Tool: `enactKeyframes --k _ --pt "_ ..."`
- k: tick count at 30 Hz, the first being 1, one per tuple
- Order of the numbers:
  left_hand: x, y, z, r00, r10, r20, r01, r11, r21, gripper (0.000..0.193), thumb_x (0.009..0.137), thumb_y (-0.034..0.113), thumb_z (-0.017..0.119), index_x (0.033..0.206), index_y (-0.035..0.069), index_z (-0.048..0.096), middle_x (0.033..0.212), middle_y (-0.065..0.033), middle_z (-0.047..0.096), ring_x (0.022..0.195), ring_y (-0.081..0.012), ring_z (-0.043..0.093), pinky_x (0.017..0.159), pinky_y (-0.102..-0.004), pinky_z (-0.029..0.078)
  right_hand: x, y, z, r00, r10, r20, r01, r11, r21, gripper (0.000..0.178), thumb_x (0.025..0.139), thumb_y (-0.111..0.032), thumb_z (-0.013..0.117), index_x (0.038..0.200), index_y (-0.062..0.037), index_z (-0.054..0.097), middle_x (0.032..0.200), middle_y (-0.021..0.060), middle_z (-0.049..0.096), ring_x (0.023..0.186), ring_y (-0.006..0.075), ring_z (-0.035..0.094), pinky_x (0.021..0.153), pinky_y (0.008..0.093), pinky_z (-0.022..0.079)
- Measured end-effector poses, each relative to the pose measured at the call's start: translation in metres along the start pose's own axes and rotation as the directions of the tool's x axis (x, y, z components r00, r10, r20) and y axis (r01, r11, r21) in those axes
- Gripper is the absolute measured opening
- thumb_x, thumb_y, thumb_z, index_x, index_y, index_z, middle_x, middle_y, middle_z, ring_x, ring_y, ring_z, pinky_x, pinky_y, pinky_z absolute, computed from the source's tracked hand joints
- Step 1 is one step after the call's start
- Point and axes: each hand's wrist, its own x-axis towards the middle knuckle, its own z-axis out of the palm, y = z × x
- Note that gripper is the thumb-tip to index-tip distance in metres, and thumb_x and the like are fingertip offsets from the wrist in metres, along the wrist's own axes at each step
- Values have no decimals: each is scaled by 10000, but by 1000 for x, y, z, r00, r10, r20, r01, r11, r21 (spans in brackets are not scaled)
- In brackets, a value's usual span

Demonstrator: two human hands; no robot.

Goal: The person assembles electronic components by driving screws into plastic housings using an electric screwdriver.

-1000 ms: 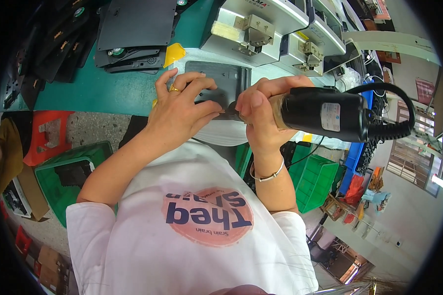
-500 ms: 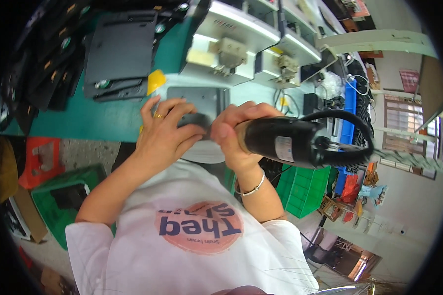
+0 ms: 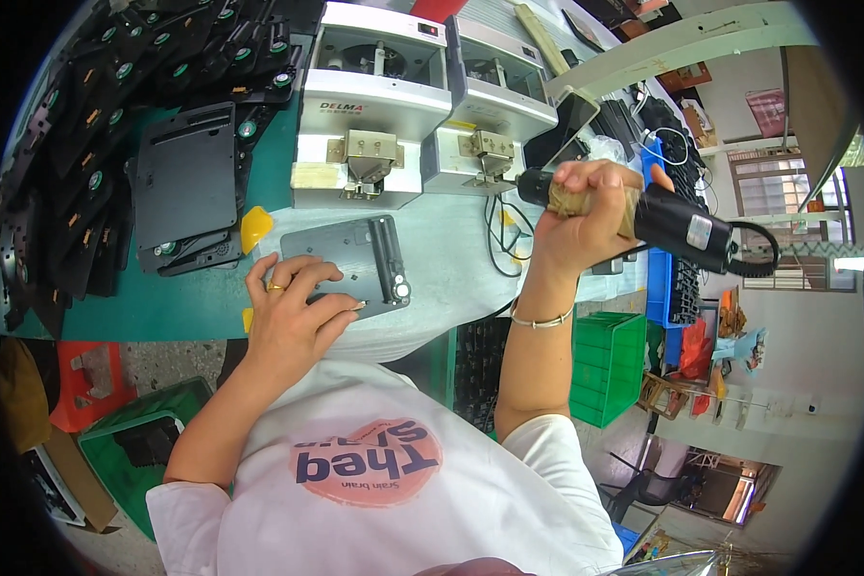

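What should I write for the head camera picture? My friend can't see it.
A person's right hand grips a black power tool near a boxy silver machine, while the left hand lies over a flat grey panel. More dark panels are piled at left.

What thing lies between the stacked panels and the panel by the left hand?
A yellow piece lies between the stacked panels and the panel, as the head view shows.

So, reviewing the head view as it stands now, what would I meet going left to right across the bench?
Stack of grey plates → larger yellow piece → dark grey panel → right grip holding the black handheld tool.
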Motion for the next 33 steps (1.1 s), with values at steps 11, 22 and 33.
enactKeyframes --k 11,22,33 --pt "4 -1 0 1000 18 -5 -18 1000 18 129 734 217 775 847 190 720 1087 0 608 1173 -244 505 1066 -500 234 4 22 -1 999 17 48 -16 1000 -19 455 852 21 591 1248 -64 382 657 72 546 511 150 540 506 328 518" --pt "1 1 -7 999 10 35 -10 1000 -3 216 722 232 786 917 176 712 1113 -15 610 1188 -250 501 1078 -491 230 33 31 7 911 262 319 -286 958 30 428 836 83 625 1207 -32 444 734 69 581 517 169 572 496 324 510" --pt "-4 -11 -7 998 -15 63 23 990 -137 738 703 186 805 1355 132 465 1199 -95 592 1216 -251 501 1121 -493 217 -42 -27 15 839 379 391 -506 809 300 495 907 -43 568 1350 -120 360 773 42 483 526 143 454 465 324 448"
